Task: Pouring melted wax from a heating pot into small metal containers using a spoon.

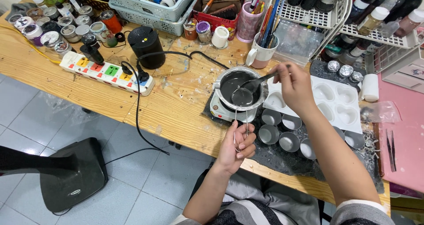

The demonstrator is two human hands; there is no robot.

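Two hands are used: the wire handle [240, 130] is pinched by the left hand [236, 148] to steady the pot [238, 88], mid-frame, while the spoon [251, 89] is grasped by the right hand [293, 86].

Six small round metal tins [289, 141] are being counted beside one white heart mould [338, 103], one melting pot [240, 89], one spoon [247, 92] and one power strip [108, 71].

Two bare forearms in view, sleeves ending near the elbows. Left hand [236, 148] and right hand [293, 88] without gloves, rings or watch. Sleeves grey with darker stripes, pale cuff band on the right. Lap covered in light grey fabric, creased.
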